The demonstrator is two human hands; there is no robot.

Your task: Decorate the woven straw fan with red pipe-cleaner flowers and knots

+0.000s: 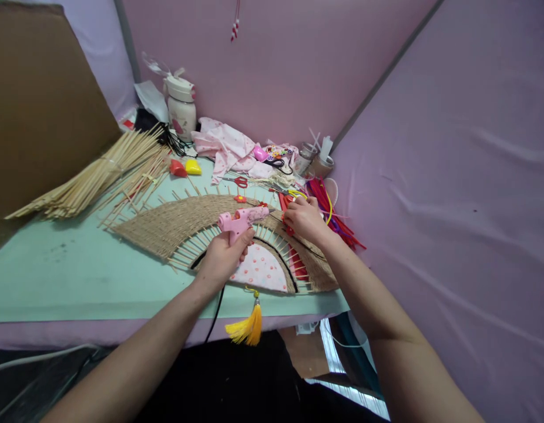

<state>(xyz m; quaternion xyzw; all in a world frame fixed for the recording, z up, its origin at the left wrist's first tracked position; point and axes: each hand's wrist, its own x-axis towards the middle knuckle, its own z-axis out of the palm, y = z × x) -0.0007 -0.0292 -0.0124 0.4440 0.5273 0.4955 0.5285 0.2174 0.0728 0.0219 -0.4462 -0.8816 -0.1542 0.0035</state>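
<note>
A woven tan fan with thin wooden ribs (166,226) lies spread on the pale green table. My left hand (228,252) is wrapped round a pink glue gun (239,222), whose nozzle points right, over the fan's woven band. Just right of the nozzle, my right hand (305,220) has its fingers pinched at a small red piece (289,230) on or just above the band; its exact shape is partly hidden. An orange flower (240,199) sits on the band's upper edge. Below the dotted white centre (263,267) hangs a yellow tassel (249,324).
Bundled sticks (91,179) lie at the left beside a cardboard sheet (43,111). Behind the fan are a white bottle (181,108), red scissors (241,182), dotted cloth (223,144) and red and yellow packets. Red pipe cleaners (342,226) lie at the right near the curtain.
</note>
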